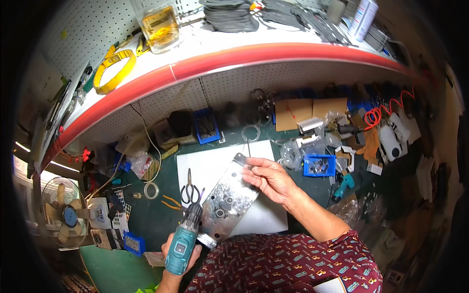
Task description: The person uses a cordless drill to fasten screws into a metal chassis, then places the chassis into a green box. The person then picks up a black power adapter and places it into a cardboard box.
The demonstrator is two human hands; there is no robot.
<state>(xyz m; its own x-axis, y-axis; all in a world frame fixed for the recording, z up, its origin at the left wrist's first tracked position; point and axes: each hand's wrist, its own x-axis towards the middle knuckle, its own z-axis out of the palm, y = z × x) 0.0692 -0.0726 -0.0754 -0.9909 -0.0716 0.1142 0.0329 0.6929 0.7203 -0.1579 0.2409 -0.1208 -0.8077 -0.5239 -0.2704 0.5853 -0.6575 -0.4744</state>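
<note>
My left hand (194, 259) is wrapped round a teal cordless drill (181, 246), its black chuck (193, 215) and bit tilted up over the left edge of a metal plate (234, 188). My right hand (271, 183) grips the plate's upper right edge near its tab, fingers closed. The plate is slanted, with several holes and two raised round fittings around its middle. Beneath it lies a white sheet (268, 215). Left of the plate are a black-handled cutting tool (189, 189) and orange-handled pliers (171, 203).
A roll of tape (151, 190), a fan (68, 215) and a blue bin of small parts (134, 243) are at left. On the right are another blue bin (319, 165), a second teal power tool (344, 187) and a coiled red hose (373, 117). A red-edged shelf (234, 52) spans above.
</note>
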